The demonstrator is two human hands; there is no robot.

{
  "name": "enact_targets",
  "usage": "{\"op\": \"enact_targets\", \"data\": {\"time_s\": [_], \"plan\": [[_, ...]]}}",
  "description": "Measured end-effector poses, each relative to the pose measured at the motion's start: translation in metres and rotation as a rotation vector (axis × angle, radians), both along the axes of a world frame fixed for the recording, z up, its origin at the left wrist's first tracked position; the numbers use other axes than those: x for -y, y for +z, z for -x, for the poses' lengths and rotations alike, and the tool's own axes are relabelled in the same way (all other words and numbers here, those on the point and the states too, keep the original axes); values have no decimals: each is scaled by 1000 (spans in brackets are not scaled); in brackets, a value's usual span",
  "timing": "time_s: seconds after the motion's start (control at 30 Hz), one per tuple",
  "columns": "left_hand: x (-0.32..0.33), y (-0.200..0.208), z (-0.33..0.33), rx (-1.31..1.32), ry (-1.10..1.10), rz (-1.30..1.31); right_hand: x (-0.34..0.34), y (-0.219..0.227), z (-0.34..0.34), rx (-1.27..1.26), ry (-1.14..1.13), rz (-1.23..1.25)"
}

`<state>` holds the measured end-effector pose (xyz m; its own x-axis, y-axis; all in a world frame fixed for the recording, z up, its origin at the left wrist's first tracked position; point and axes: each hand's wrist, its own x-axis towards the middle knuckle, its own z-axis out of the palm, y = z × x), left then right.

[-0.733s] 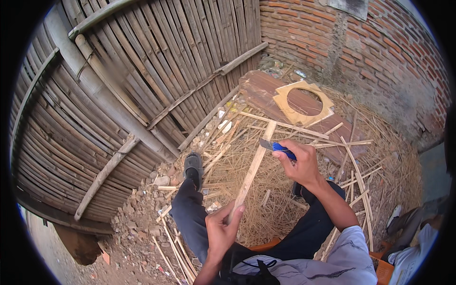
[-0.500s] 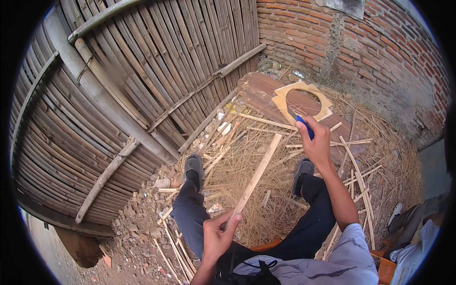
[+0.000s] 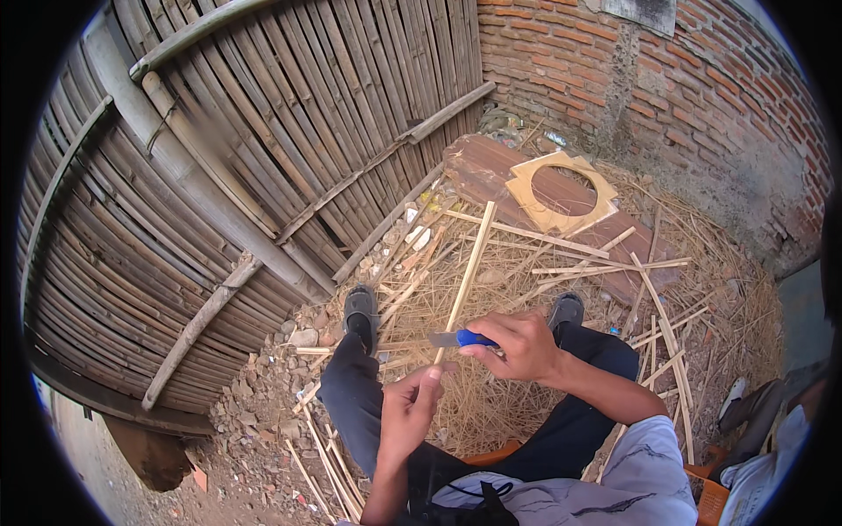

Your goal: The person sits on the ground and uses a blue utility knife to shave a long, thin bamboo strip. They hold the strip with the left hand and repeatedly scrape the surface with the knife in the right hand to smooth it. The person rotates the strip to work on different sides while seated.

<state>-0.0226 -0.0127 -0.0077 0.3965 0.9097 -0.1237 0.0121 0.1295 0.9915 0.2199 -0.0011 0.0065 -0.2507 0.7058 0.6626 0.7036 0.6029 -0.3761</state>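
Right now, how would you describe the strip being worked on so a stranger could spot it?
Start at the straw-covered ground below the brick wall. The bamboo strip rises from the left hand, with the blue-handled knife against it. Unlike the loose slats, it is held.

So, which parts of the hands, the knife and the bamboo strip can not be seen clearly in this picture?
Head view only:
- Knife: the right hand covers most of the blue handle; the blade edge is too small to make out.
- Bamboo strip: the left hand hides its near end.
- Left palm: turned away from the camera.
- Chair under the person: covered by the legs and shirt.
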Motion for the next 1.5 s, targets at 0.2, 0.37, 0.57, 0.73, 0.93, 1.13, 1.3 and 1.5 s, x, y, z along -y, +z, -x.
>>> {"op": "enact_targets", "data": {"time_s": [0.2, 0.37, 0.57, 0.73, 0.93, 1.13, 1.3, 1.5], "plan": [[5, -2, -13, -86, 131, -126, 1, 2, 4, -13, -34, -23], [5, -4, -14, -113, 153, -139, -1, 7, 1, -6, -73, 1], [3, -2, -12, -119, 136, -137, -5, 5, -3, 10, -96, -7], [12, -12, 5, -220, 82, -122, -35, 22, -52, -142, -452, 19], [17, -33, 42, -133, -18, 62, -46, 25, -104, -104, -591, 337], [0, -23, 48, -87, -29, 127, -32, -12, -87, 403, -292, 784], [-2, -23, 41, -76, -13, 148, -32, -17, -86, 479, -206, 844], [-5, -20, 33, -38, -76, 154, -26, 10, -73, 31, -374, 552]]}}
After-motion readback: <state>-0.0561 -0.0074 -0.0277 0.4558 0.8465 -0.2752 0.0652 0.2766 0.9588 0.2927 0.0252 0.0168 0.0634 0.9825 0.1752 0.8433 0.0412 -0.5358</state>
